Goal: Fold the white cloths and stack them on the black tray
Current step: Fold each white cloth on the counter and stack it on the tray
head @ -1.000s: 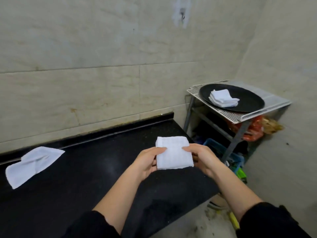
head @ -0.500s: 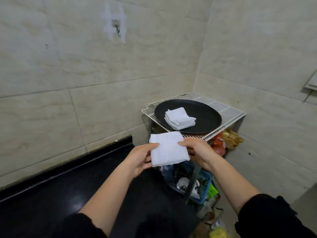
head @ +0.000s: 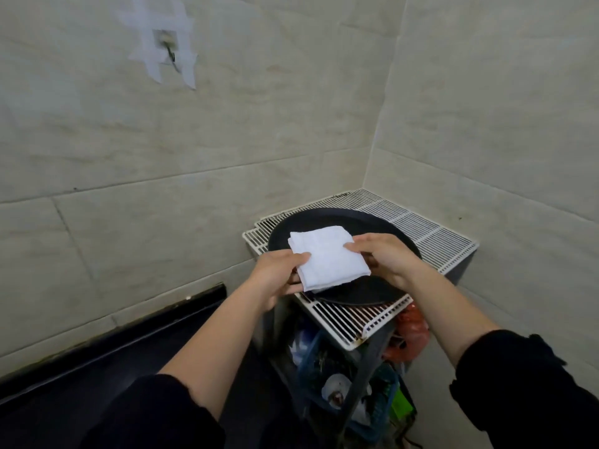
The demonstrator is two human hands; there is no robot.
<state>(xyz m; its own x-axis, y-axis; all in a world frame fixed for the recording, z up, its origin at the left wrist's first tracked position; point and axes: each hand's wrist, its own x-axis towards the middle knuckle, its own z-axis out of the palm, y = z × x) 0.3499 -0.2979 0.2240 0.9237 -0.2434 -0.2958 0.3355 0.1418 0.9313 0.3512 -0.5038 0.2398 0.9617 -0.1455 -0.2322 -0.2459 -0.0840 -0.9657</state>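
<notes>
1. sleeves (head: 155, 413) in black fill the bottom edge, with both bare forearms reaching forward. the dark worktop (head: 97, 367) runs along the wall at lower left.
2. under the arms a blue basket (head: 372, 400) of odds and ends sits below the rack, apart from the job.
3. the left hand (head: 278, 273) pinches the near left edge of the cloth, thumb on top and fingers curled beneath. the right hand (head: 389, 260) grips the right edge the same way, thumb laid across the top.
4. the folded white cloth (head: 327, 257) is a tidy square, held roughly flat between the two hands over the near left part of the black tray (head: 356, 218). i cannot tell whether its underside touches anything, and whatever lies under it on the tray is hidden.
5. the tray is round and rests on a white wire rack (head: 431, 234) set into the corner.
6. the folding of this cloth looks finished, so the step in hand seems to be the stacking.
7. the next move calls for lowering it level and square, then easing the lower fingers out sideways so the fold does not spring open.
8. on the tiled wall (head: 291, 108) behind, a taped hook (head: 168, 50) hangs high on the left.
</notes>
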